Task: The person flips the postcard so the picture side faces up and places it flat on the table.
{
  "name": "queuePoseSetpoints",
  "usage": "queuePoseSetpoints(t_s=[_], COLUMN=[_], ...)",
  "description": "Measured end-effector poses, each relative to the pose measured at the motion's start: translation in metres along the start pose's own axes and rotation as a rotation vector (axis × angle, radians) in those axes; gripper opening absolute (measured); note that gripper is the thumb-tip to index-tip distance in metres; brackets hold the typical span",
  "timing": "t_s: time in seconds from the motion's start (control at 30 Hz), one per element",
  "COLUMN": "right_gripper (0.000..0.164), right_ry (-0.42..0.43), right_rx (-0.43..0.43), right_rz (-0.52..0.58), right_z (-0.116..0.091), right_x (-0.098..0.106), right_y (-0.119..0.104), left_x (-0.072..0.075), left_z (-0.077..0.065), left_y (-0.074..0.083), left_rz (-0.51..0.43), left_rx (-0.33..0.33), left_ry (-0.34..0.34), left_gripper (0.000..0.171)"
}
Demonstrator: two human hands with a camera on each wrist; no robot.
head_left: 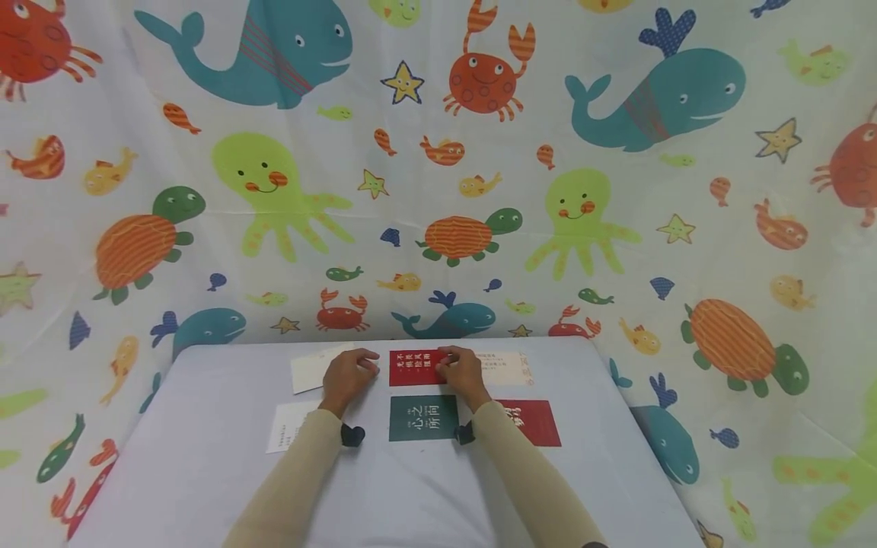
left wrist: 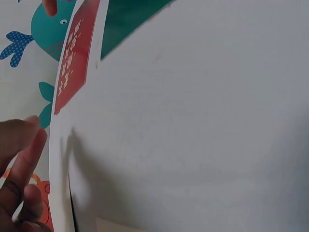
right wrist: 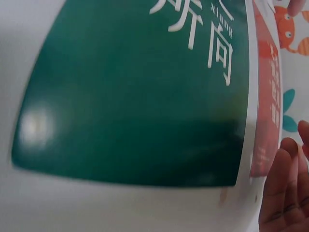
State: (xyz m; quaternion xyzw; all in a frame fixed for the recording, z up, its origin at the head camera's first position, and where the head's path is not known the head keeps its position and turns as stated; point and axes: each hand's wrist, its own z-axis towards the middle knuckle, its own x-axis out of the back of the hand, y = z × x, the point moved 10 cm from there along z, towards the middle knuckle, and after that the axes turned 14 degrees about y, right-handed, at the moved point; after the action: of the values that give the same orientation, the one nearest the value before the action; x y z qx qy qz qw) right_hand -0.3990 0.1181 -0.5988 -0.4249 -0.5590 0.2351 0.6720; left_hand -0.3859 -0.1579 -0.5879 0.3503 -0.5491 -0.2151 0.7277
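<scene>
A red card (head_left: 411, 368) with white characters lies in the back row, between my two hands. My right hand (head_left: 464, 374) is at its right end, with fingertips over or against that edge; whether they touch it is unclear. In the right wrist view, the fingers (right wrist: 285, 183) look fairly straight beside the red card (right wrist: 266, 106). My left hand (head_left: 348, 377) hovers left of the red card, beside a white card (head_left: 310, 371) that it partly covers. Its thumb and index finger come close together with nothing visible between them. A green card (head_left: 423, 418) lies in front, between the wrists.
A cream card (head_left: 510, 368) lies behind and right of the right hand. Another red card (head_left: 537, 422) is partly under the right sleeve, and a white card (head_left: 284, 426) partly under the left one. A sea-animal curtain (head_left: 411, 175) rises behind the white table (head_left: 205, 457).
</scene>
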Motion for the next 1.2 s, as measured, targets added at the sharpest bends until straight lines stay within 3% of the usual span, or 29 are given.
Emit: queuePoseSetpoints(t_s=[0.67, 1.2], right_gripper=[0.045, 0.044], right_ry=[-0.074, -0.115], right_rx=[0.045, 0.075], right_rz=[0.039, 0.09], right_z=[-0.011, -0.021], right_x=[-0.027, -0.049], right_y=[-0.023, -0.041], left_x=[0.031, 0.069], left_z=[0.005, 0.0], left_y=[-0.029, -0.051], left_rz=[0.047, 0.051], left_rx=[0.036, 0.019], left_ry=[0.009, 0.085], left_gripper=[0.028, 0.034])
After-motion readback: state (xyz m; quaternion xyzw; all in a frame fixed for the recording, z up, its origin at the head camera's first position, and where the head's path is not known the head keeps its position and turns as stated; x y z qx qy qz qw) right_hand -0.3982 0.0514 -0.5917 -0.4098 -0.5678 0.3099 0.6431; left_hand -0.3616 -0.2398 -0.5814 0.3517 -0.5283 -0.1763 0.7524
